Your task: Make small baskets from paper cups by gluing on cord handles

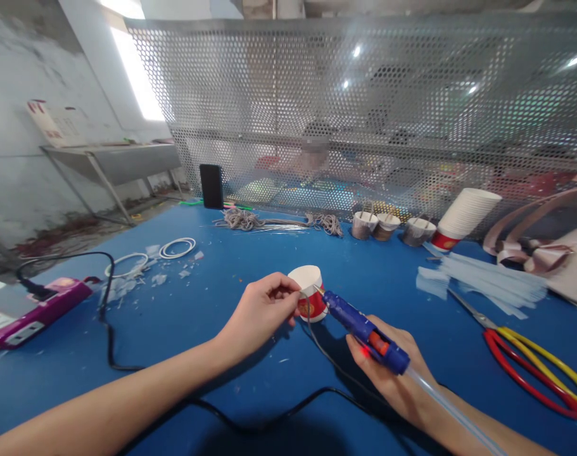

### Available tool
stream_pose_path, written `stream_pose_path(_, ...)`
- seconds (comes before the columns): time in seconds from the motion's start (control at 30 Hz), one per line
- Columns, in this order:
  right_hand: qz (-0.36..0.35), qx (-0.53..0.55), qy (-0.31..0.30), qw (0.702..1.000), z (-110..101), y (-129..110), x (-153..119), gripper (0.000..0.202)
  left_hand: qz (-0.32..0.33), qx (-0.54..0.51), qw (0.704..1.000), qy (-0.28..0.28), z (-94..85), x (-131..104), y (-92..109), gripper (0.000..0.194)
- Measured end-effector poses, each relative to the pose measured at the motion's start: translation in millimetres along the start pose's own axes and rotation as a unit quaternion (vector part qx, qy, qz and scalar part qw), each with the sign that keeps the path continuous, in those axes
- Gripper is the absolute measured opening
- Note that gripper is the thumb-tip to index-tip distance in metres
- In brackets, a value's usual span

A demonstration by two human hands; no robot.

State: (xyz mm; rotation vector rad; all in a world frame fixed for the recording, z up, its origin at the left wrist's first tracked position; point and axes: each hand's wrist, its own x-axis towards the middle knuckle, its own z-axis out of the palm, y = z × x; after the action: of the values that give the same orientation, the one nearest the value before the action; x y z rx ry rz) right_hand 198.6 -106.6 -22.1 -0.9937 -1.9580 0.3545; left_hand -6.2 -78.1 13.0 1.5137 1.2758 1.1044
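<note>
A red and white paper cup stands on the blue table in front of me. At its left side my left hand pinches a thin grey cord, which touches the cup and trails down toward the right. My right hand is wrapped round a blue glue gun with a clear glue stick in its back end. The gun's nozzle points up and left, close to the cup's right side near the rim. Whether the nozzle touches the cup or cord is unclear.
Red and yellow scissors and white strips lie at the right. Stacked cups, several wrapped cups and grey cord bundles line the back. White rings and a purple power strip are left; a black cable crosses the front.
</note>
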Motion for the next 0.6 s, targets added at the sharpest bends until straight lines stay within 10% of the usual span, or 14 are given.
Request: stream_pose_path(0.6, 0.133, 0.031, -0.012, 0.991, -7.0, -3.4, 0.2, 0.027, 0.009, 0.016, 1.0, -0.011, -5.1, 1.8, -2.6, 0.009)
